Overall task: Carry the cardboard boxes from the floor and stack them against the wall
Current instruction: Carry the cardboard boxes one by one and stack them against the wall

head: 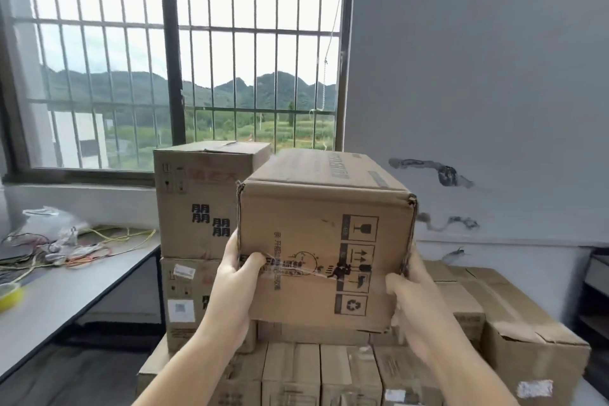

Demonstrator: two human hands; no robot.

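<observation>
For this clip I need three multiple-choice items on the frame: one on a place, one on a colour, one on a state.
1. Where do the loose wires lie?
A. on the grey table at the left
B. on top of the stacked boxes
C. on the window sill

2. What colour is the roll of tape at the table's near edge?
A. red
B. yellow
C. black

3. How is the carried box held?
A. by one hand from above
B. resting on the floor, untouched
C. by both hands, one at each side

Answers:
1 A: the wires lie spread on the table.
2 B: the roll of tape is yellow.
3 C: the left hand and the right hand grip the carried box at opposite sides, above the stacked boxes.
</observation>
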